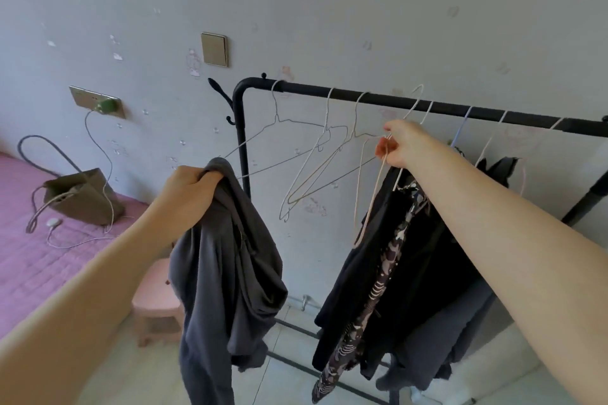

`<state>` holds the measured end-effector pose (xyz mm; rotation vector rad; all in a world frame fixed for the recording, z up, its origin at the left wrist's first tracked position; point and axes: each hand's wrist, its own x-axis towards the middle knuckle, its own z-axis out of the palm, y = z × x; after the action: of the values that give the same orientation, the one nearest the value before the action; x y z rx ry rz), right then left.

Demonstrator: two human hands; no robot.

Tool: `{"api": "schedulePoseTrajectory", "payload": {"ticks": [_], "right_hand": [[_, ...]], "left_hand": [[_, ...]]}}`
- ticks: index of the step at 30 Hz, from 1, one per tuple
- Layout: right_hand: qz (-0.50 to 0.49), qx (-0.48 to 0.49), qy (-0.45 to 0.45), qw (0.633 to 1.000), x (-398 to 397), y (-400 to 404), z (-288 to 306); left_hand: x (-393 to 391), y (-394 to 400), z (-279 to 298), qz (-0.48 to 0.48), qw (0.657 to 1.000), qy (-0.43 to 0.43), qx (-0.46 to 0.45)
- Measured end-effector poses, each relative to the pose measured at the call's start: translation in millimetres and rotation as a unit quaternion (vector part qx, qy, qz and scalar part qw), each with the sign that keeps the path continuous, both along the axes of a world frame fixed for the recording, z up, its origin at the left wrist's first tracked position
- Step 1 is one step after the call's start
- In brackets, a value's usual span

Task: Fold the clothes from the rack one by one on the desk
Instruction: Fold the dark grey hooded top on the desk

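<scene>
My left hand [189,189] grips the top of a dark grey garment [227,276] that hangs free in front of the rack's left post. My right hand [403,143] pinches the neck of a thin pale wire hanger [367,194], whose hook is up beside the black rack bar [388,100]. Whether the hook sits on the bar I cannot tell. Three bare wire hangers [316,154] hang on the bar to the left. Dark clothes [404,273], one with a black-and-white pattern, hang on the rack under my right arm.
A bed with a pink quilt [39,260] lies at the left, with a grey-brown bag [84,197] and a white charging cable on it. A pink stool [158,299] stands behind the grey garment. The wall has a socket plate [97,102]. Pale floor tiles lie below.
</scene>
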<state>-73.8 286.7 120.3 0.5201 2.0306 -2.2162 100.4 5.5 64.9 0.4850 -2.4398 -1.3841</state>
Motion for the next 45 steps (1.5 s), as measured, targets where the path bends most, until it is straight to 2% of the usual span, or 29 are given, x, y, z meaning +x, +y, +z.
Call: {"api": "schedulePoseTrajectory", "payload": {"ticks": [4, 12, 16, 20, 23, 25, 27, 29, 31, 34, 40, 45], "right_hand": [[-0.011, 0.006, 0.001, 1.000, -27, 5, 6], [0.006, 0.037, -0.003, 0.999, -47, 8, -9], [0.030, 0.087, -0.019, 0.996, -41, 10, -21], [0.078, 0.182, -0.002, 0.980, -33, 12, -26], [0.096, 0.331, 0.030, 0.938, -24, 9, -29], [0.114, 0.452, 0.049, 0.883, -14, 3, -31], [0.128, 0.513, 0.097, 0.843, 1, -6, -32], [0.168, 0.503, 0.161, 0.833, 19, -20, -33], [0.237, 0.470, 0.180, 0.831, 38, -33, -34], [0.352, 0.438, 0.136, 0.816, 59, -50, -41], [0.518, 0.412, 0.032, 0.749, 85, -78, -83], [0.587, 0.339, 0.000, 0.735, 107, -106, -111]], "left_hand": [[-9, 0, 4, 0.044, 0.999, 0.011, 0.016], [-21, 8, 4, 0.051, 0.998, 0.019, 0.025], [-22, 13, 10, 0.051, 0.998, 0.022, 0.004], [-24, 15, 18, 0.052, 0.998, 0.024, 0.000], [-24, 16, 25, 0.058, 0.998, 0.033, 0.001], [-26, 16, 30, 0.063, 0.997, 0.044, 0.009], [-27, 14, 35, 0.063, 0.996, 0.052, 0.018], [-26, 12, 40, 0.067, 0.995, 0.063, 0.024], [-25, 10, 47, 0.077, 0.994, 0.079, 0.024], [-22, 4, 56, 0.095, 0.990, 0.106, 0.021], [-3, -6, 76, 0.142, 0.979, 0.138, 0.053], [27, -12, 89, 0.170, 0.968, 0.159, 0.092]]}}
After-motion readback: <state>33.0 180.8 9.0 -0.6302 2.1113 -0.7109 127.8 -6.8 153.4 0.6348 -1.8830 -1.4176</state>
